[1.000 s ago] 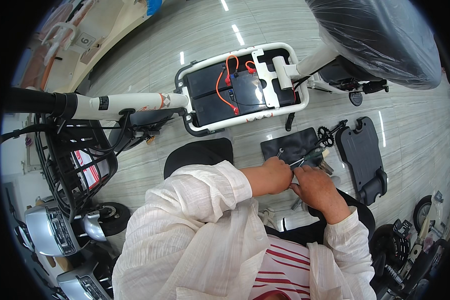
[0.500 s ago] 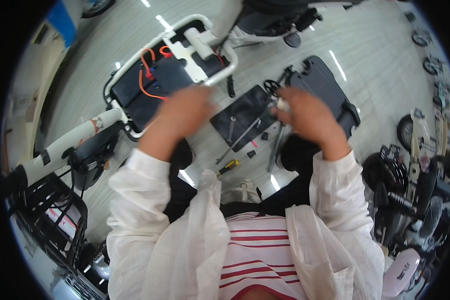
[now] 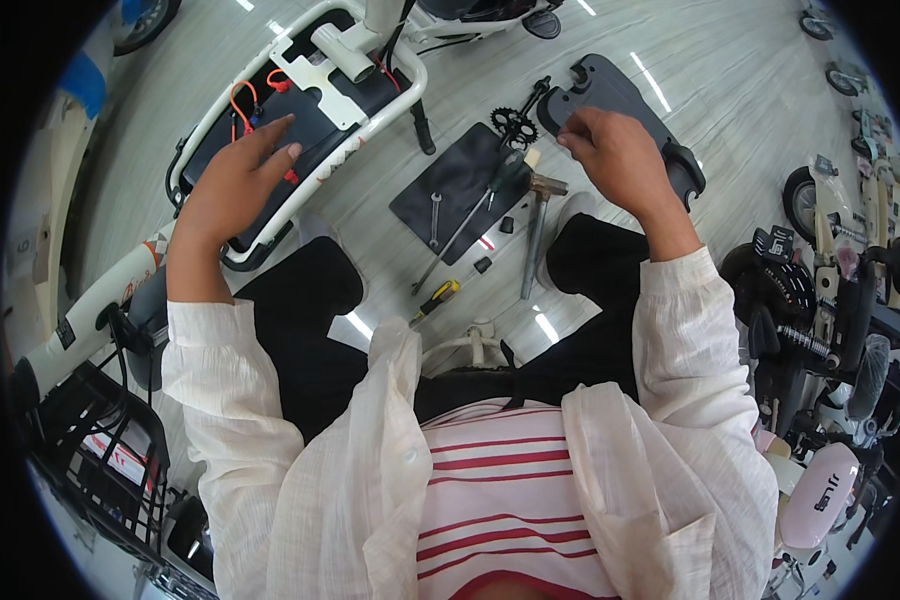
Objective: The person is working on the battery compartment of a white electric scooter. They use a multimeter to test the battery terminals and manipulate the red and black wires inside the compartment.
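- The left hand point(image 3: 232, 185) spreads wide over black, box-shaped batteries point(image 3: 313, 130) inside the white tubular frame point(image 3: 380, 123); snagging the thin orange cable point(image 3: 234, 96) could loosen it.
- The right hand point(image 3: 620, 160), narrowly curled, contents unclear, could bump the dark-grey plastic panel point(image 3: 610, 85).

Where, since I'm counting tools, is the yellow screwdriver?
The yellow screwdriver lies on the floor near the middle of the head view, below the black mat and left of the hammer.
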Demonstrator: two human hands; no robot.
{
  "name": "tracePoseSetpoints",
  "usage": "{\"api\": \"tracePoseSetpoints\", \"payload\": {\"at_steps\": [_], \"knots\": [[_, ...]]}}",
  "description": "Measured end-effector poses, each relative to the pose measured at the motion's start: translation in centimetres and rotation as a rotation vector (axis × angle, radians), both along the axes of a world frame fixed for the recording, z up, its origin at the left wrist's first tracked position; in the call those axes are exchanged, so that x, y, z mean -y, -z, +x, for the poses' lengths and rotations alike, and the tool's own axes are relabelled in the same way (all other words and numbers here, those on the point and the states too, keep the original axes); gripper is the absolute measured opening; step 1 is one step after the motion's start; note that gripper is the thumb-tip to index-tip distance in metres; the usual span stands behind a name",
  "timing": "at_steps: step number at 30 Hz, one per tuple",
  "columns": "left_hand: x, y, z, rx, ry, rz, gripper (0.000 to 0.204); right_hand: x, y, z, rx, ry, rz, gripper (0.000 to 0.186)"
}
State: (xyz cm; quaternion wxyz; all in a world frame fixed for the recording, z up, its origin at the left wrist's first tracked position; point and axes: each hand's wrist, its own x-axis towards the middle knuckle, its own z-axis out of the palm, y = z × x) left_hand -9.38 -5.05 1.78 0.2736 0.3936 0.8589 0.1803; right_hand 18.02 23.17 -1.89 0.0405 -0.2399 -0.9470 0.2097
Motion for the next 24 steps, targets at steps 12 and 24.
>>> {"api": "tracePoseSetpoints", "payload": {"at_steps": [12, 24], "knots": [[0.2, 0.8, 0.7, -0.096, 0.082, 0.080, 0.052, 5.5, 11.2, -0.7, 0.353, -0.252, 0.046, 0.037], [-0.2, 0.7, 6.3, -0.016, 0.223, -0.049, 0.049, 22.1, 29.7, 5.4, 0.644, -0.867, -0.019, 0.024]]}}
